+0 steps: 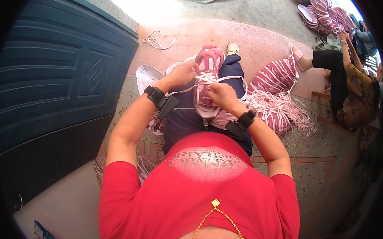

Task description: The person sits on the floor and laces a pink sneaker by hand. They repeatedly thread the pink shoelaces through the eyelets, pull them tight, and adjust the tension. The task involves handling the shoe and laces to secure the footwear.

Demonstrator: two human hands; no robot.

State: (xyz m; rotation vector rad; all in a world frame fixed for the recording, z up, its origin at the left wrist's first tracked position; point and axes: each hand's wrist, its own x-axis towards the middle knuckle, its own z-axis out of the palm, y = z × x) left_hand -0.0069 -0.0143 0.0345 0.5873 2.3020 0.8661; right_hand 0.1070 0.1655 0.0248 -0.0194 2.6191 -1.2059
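In the centre of the frame, a pink shoe point(207, 72) lies on the person's lap, sole end pointing toward the top of the frame. The left hand point(181, 73) is closed against the shoe's left side, fingers pinched on a white lace point(224, 79) near the upper eyelets. The right hand point(219, 94) sits just below the middle of the shoe, fingers curled shut around the lace where it crosses the tongue. Lace ends loop out to both sides of the shoe. Each wrist carries a black band.

To the right of centre, a heap of pink and white laces point(276, 103) spreads across the speckled floor point(313, 165). At the right edge another person point(352, 91) sits. A dark blue door point(57, 78) fills the upper left.
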